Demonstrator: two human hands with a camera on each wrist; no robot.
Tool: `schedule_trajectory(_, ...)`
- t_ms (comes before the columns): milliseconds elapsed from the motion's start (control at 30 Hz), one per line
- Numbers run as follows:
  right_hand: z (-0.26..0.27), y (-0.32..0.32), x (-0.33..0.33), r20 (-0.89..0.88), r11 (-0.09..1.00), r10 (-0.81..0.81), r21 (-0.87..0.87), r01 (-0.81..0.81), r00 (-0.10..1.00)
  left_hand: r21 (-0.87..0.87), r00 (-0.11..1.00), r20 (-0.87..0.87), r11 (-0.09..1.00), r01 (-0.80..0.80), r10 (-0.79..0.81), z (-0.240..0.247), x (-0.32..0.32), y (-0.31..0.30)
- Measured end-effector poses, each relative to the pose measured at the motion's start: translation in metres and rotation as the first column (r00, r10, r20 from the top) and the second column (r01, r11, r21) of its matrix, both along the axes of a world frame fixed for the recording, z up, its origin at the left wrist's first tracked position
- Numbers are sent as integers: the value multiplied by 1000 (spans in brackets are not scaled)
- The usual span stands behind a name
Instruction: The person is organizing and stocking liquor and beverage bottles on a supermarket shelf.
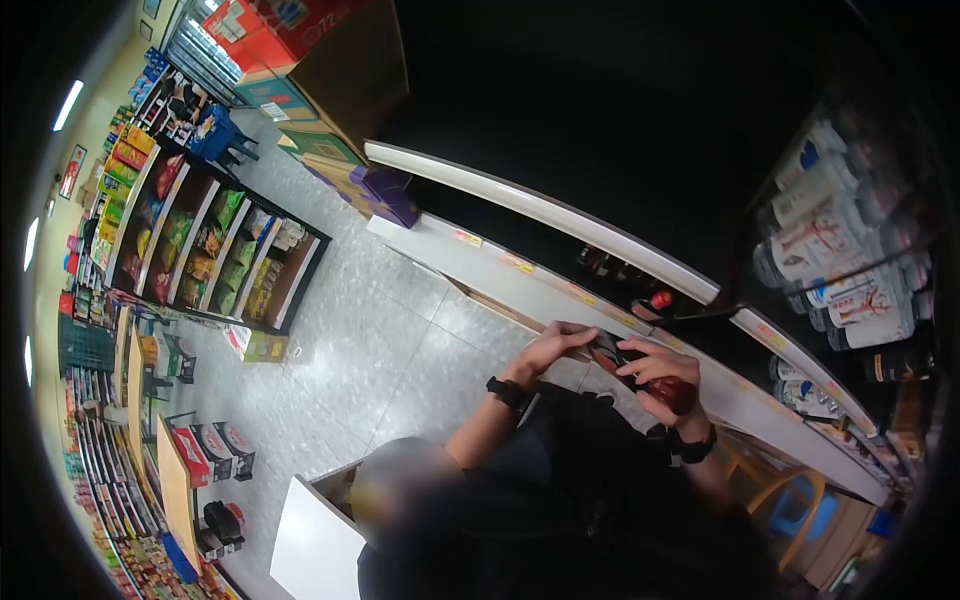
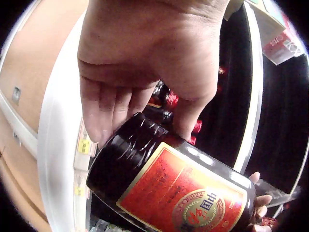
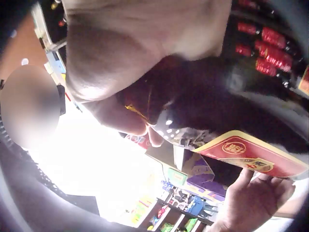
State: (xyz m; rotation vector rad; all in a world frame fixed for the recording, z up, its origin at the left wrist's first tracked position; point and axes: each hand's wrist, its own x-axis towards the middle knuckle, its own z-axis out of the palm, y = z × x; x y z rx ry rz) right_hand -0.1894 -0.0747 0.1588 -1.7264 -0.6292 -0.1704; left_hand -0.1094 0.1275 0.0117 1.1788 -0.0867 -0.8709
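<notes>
Left hand [image 2: 145, 63], nearest the lens in the left wrist view: four fingers almost straight and close together, laid flat on the ribbed dark glass at one end of the bottle [image 2: 140, 154], with the thumb down its other flank. The hand steadies rather than clenches; the right wrist view shows its palm spread under the labelled side.

Bottle: dark glass, held tilted on its side between both hands, in front of the white shelf edge [image 1: 520, 265] and above the floor. Its red label [image 2: 188, 198] carries a gold border and a round gold emblem.

Right hand [image 1: 668, 378]: fingers curled tightly round the other end of the bottle, thumb wrapped over. Which part of the bottle they cover cannot be told.

Surroundings, left to right in the head view: snack racks [image 1: 210, 250]; grey tiled floor [image 1: 370, 340]; shelf edge with yellow price tags [image 1: 518, 264]; red-capped bottles [image 2: 171, 100] in the dark shelf bay; white-labelled bottles [image 1: 830, 240] at far right.
</notes>
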Motion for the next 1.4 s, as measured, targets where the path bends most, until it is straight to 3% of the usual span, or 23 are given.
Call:
schedule_trajectory(33, 8, 12, 16, 80, 997, 30, -73, -24, 996, -4, 997, -67, 1000, -29, 29, 3, 12, 12)
schedule_trajectory(67, 9, 24, 31, 77, 997, 25, -79, -19, 997, 97, 994, 79, 991, -89, 81, -13, 25, 23)
schedule_trajectory(200, -9, 59, 87, 208, 980, 150, -159, -118, 966, -56, 902, 380, 979, -197, 203, 4, 67, 63)
schedule_trajectory(267, -15, 73, 110, 200, 971, 195, -175, -161, 960, 194, 753, 657, 956, -221, 41, 33, 81, 78)
schedule_trajectory(333, -13, 86, 129, 186, 965, 204, -203, -166, 961, 213, 523, 852, 933, -291, -31, 55, 94, 80)
schedule_trajectory(433, -16, 99, 150, 148, 961, 211, -212, -178, 966, 275, 436, 888, 926, -257, -143, 52, 111, 81)
schedule_trajectory(533, -22, 101, 164, 84, 959, 206, -215, -184, 975, 268, 400, 905, 925, -270, -145, 35, 129, 80)
schedule_trajectory(667, -26, 99, 167, -25, 934, 137, -330, -137, 990, 208, 454, 887, 951, -228, -86, 15, 139, 74)
schedule_trajectory(733, -26, 96, 166, -136, 926, 60, -363, -106, 989, 245, 467, 880, 926, -286, -88, 16, 139, 73)
schedule_trajectory(900, -34, 90, 165, -197, 918, 9, -388, -87, 980, 263, 466, 878, 922, -283, -107, 9, 141, 68)
schedule_trajectory(1133, -40, 88, 170, -156, 939, -127, -336, 68, 980, 319, 528, 840, 900, -298, -123, -3, 147, 64)
schedule_trajectory(1200, -32, 88, 169, -270, 915, -248, -381, 134, 930, 367, 554, 818, 882, -295, -155, 0, 149, 63)
schedule_trajectory(1267, -37, 88, 172, -192, 868, -306, -459, 191, 932, 314, 546, 831, 901, -300, -107, 4, 150, 60)
schedule_trajectory(1333, -35, 89, 174, -155, 811, -401, -518, 271, 903, 221, 636, 770, 918, -328, 42, 4, 148, 56)
schedule_trajectory(1400, -35, 86, 171, -224, 788, -434, -564, 247, 873, 181, 625, 776, 920, -347, 83, 3, 144, 52)
